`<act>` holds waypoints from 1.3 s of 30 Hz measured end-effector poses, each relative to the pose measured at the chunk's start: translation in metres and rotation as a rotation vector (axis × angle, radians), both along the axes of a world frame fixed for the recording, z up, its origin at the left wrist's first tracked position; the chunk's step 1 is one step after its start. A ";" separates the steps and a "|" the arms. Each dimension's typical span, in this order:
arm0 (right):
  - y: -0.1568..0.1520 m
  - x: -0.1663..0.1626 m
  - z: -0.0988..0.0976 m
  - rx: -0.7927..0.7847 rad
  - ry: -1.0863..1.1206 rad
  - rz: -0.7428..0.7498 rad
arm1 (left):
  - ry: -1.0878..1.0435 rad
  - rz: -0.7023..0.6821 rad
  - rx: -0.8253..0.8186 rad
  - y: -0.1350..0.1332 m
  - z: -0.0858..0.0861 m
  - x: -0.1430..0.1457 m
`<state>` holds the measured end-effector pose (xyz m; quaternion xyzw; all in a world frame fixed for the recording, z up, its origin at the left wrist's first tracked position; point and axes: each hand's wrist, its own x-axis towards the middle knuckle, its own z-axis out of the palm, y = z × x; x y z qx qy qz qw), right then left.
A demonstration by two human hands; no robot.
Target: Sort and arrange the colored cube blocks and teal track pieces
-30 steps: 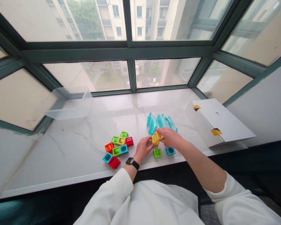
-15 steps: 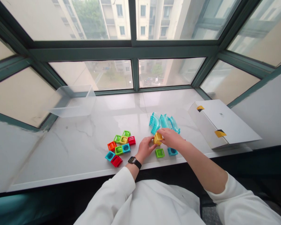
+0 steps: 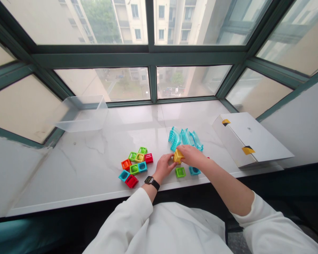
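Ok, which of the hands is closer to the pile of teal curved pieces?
Right. The right hand lies just in front of the teal curved pieces, gripping the yellow block. The left hand sits farther toward the sill's near edge.

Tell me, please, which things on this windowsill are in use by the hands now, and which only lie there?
In use:
- yellow block, held between left hand and right hand

Lying about:
- green block and blue block, below the hands
- cluster of coloured blocks
- teal curved pieces
- clear plastic tub
- white box
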<state>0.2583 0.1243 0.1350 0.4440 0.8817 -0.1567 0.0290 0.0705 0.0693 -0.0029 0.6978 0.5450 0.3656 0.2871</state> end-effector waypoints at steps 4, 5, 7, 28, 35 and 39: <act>-0.002 -0.003 0.001 0.001 -0.009 -0.020 | -0.009 0.004 0.003 0.000 0.001 0.000; -0.003 -0.003 0.001 0.002 -0.009 -0.026 | -0.009 0.002 0.003 0.001 0.001 0.000; -0.004 -0.004 0.001 0.004 -0.008 -0.033 | -0.004 0.002 0.004 0.001 0.002 0.000; 0.004 0.006 -0.009 -0.003 0.011 0.034 | 0.005 -0.016 -0.010 0.002 -0.001 -0.002; 0.004 0.006 -0.011 0.008 0.009 0.041 | -0.003 -0.014 -0.019 0.002 -0.001 -0.001; 0.004 0.005 -0.009 0.011 0.001 0.039 | -0.006 -0.015 -0.021 0.002 -0.001 -0.001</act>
